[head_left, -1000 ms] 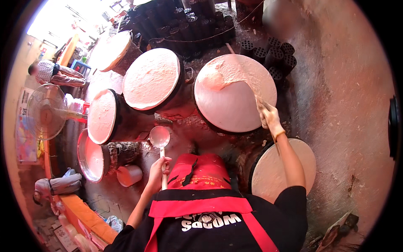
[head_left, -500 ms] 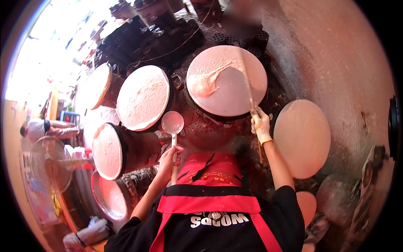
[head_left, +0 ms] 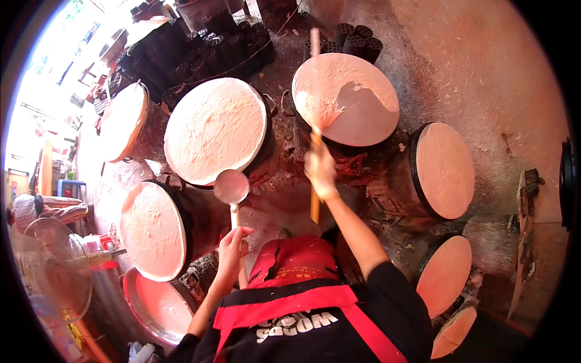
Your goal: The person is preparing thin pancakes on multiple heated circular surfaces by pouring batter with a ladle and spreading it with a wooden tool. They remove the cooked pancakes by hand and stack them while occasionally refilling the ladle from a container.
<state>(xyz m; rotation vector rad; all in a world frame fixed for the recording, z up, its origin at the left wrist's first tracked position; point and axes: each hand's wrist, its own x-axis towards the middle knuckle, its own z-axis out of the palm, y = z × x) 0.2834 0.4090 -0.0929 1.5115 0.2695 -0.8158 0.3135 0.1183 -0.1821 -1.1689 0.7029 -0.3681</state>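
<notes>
Your left hand (head_left: 234,245) grips the ladle (head_left: 231,186), bowl outward, likely keeping drips off your apron (head_left: 293,260); your right hand (head_left: 321,168), blurred, wraps a long stick (head_left: 316,130), presumably to span the partly coated griddle (head_left: 365,114) ahead.

White glare fills the upper left; a reddish tint washes the wall (head_left: 466,66). The right hand (head_left: 321,168) is motion-blurred. Fisheye distortion bends the darkened edges.
</notes>
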